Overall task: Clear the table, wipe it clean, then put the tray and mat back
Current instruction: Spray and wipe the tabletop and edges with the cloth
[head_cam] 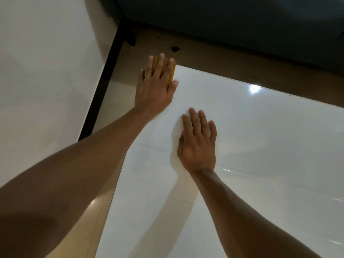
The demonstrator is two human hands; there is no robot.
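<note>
Glossy white table over beige floor, dark sofa base beyond. My left hand flat at far left corner, fingers straight and slightly spread, pressing yellow cloth against table edge. My right hand flat on tabletop, fingers straight, close together, holding nothing. Cloth looks thin, soft, light; I judge palm pressure best, glossy top likely slippery. No tray, mat or containers in view.
</note>
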